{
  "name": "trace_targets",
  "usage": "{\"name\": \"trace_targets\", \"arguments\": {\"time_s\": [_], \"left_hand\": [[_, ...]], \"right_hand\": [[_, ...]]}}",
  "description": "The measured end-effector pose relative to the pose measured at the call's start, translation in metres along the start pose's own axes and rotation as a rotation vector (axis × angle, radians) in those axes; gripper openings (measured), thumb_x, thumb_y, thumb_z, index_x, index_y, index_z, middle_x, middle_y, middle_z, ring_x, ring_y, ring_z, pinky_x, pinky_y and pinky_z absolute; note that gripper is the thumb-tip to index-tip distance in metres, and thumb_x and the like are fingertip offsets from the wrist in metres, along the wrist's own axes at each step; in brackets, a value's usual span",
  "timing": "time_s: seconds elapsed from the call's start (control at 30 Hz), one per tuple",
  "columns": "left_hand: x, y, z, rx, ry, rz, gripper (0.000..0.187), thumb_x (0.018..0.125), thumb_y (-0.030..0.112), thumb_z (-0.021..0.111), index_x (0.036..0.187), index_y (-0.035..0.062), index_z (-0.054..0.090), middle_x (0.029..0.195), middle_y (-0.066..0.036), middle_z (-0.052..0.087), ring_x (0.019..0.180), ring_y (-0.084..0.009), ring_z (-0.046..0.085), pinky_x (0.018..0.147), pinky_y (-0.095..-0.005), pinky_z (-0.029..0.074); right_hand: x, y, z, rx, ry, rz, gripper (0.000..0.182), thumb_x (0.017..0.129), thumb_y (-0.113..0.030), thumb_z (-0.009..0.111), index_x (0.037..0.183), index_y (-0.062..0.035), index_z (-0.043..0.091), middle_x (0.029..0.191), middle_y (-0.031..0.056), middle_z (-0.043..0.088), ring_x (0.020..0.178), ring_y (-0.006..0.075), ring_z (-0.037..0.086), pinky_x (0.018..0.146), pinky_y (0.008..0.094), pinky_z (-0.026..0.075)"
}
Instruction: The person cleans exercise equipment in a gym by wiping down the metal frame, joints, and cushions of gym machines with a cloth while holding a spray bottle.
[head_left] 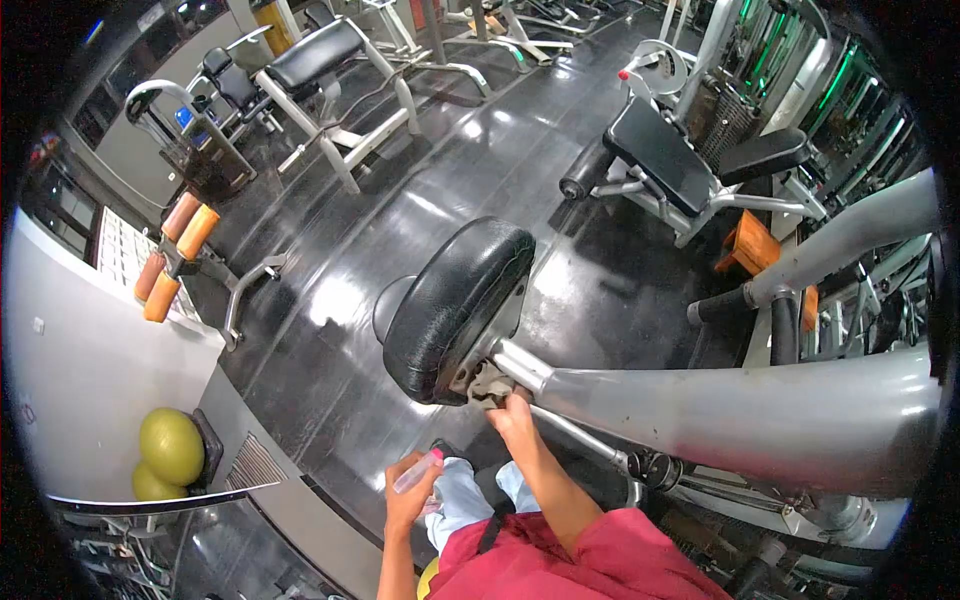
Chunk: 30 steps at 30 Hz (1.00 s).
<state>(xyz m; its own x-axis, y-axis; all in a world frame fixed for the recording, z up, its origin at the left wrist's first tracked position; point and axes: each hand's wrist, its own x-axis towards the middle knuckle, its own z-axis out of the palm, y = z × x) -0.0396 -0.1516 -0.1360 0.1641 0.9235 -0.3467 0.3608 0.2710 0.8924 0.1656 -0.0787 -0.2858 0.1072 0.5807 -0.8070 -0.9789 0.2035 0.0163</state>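
My left hand [405, 490] is closed around a clear bottle [414, 474] with a pink top, low in the view. To its right, my right hand [514, 412] grips a crumpled beige cloth [490, 384]. The cloth touches the underside of a black padded seat [460, 300], beside the metal post [522, 364] that joins the seat to a thick grey machine arm [740, 410].
Gym benches [660, 155] and weight machines stand ahead on the dark floor [330, 370]. Orange and brown rollers [197, 232] are at the left, with green exercise balls [171, 446] below them. An orange wooden box [754, 243] is at the right.
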Motion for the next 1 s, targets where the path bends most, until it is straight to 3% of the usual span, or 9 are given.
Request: {"name": "trace_targets", "arguments": {"time_s": [0.13, 0.2, 0.4, 0.5, 0.53, 0.6, 0.63, 0.87, 1.0], "left_hand": [[0.001, -0.005, 0.003, -0.009, -0.012, -0.004, 0.025, 0.084, 0.021, 0.07, 0.072, -0.0001, 0.065, 0.059, -0.002, 0.06, 0.049, -0.0077, 0.052, 0.048, -0.0251, 0.039], [0.0, 0.0, 0.006, -0.004, -0.018, -0.01, 0.024, 0.083, 0.021, 0.07, 0.072, -0.0001, 0.065, 0.06, -0.002, 0.06, 0.049, -0.0076, 0.053, 0.048, -0.0252, 0.04], [0.001, -0.005, 0.009, 0.025, -0.036, 0.015, 0.024, 0.082, 0.022, 0.07, 0.072, 0.0005, 0.066, 0.061, -0.003, 0.061, 0.049, -0.008, 0.053, 0.048, -0.0254, 0.04], [0.002, 0.001, 0.01, 0.015, -0.036, 0.022, 0.024, 0.082, 0.022, 0.07, 0.072, 0.0006, 0.066, 0.06, -0.002, 0.06, 0.049, -0.0085, 0.053, 0.048, -0.0256, 0.04], [0.0, 0.002, 0.01, 0.018, -0.042, 0.029, 0.024, 0.082, 0.022, 0.07, 0.072, 0.0006, 0.066, 0.059, -0.002, 0.06, 0.049, -0.0088, 0.053, 0.048, -0.0257, 0.04], [-0.001, 0.001, 0.009, 0.045, -0.039, 0.03, 0.024, 0.082, 0.022, 0.07, 0.072, 0.0006, 0.066, 0.058, -0.002, 0.06, 0.049, -0.0087, 0.053, 0.048, -0.0258, 0.04], [0.0, 0.0, 0.009, 0.07, -0.035, 0.031, 0.024, 0.082, 0.023, 0.07, 0.072, 0.0007, 0.066, 0.058, -0.002, 0.06, 0.049, -0.0086, 0.053, 0.048, -0.0258, 0.04], [0.003, -0.011, 0.011, 0.056, -0.025, -0.002, 0.023, 0.081, 0.022, 0.07, 0.072, 0.0015, 0.066, 0.057, -0.002, 0.058, 0.048, -0.0082, 0.053, 0.048, -0.0255, 0.04], [0.016, -0.03, 0.026, -0.02, 0.006, -0.015, 0.023, 0.082, 0.023, 0.071, 0.073, 0.002, 0.067, 0.058, 0.0, 0.059, 0.049, -0.008, 0.053, 0.047, -0.0251, 0.039]], "right_hand": [[-0.021, -0.007, -0.021, -0.061, -0.101, 0.005, 0.037, 0.1, -0.035, 0.043, 0.121, -0.0091, 0.061, 0.12, 0.0081, 0.065, 0.109, 0.0271, 0.063, 0.094, 0.0448, 0.052], [-0.03, -0.008, -0.046, -0.159, -0.456, -0.05, 0.031, 0.1, -0.023, 0.045, 0.122, -0.0072, 0.06, 0.119, 0.0087, 0.065, 0.107, 0.0253, 0.064, 0.093, 0.0408, 0.053], [-0.065, -0.006, -0.043, -0.065, -0.445, 0.088, 0.028, 0.097, -0.019, 0.05, 0.12, -0.0075, 0.061, 0.116, 0.0082, 0.066, 0.103, 0.0229, 0.065, 0.084, 0.0366, 0.055], [0.0, -0.012, -0.037, 0.115, -1.029, 0.319, 0.025, 0.097, -0.017, 0.054, 0.119, -0.0075, 0.06, 0.109, 0.0052, 0.065, 0.094, 0.0222, 0.064, 0.084, 0.037, 0.054], [0.011, -0.011, -0.042, 0.117, -1.029, 0.319, 0.025, 0.097, -0.017, 0.054, 0.119, -0.0075, 0.06, 0.109, 0.0052, 0.065, 0.094, 0.0222, 0.064, 0.084, 0.037, 0.054], [0.023, -0.005, -0.047, -0.292, -0.47, -0.169, 0.02, 0.091, -0.015, 0.06, 0.109, -0.0088, 0.065, 0.105, 0.0086, 0.068, 0.09, 0.0237, 0.066, 0.079, 0.0395, 0.056], [0.006, -0.002, -0.03, -0.15, -0.247, -0.107, 0.021, 0.093, -0.017, 0.059, 0.111, -0.0091, 0.064, 0.108, 0.0087, 0.067, 0.094, 0.0247, 0.065, 0.082, 0.041, 0.055], [-0.058, -0.019, -0.063, -0.052, -0.404, 0.177, 0.031, 0.095, -0.029, 0.053, 0.116, -0.0099, 0.062, 0.113, 0.0075, 0.066, 0.102, 0.0246, 0.064, 0.084, 0.043, 0.053], [-0.092, -0.034, -0.073, -0.264, -0.521, 0.174, 0.037, 0.096, -0.031, 0.042, 0.118, -0.0074, 0.061, 0.117, 0.0122, 0.064, 0.107, 0.0343, 0.061, 0.095, 0.0487, 0.05]]}}
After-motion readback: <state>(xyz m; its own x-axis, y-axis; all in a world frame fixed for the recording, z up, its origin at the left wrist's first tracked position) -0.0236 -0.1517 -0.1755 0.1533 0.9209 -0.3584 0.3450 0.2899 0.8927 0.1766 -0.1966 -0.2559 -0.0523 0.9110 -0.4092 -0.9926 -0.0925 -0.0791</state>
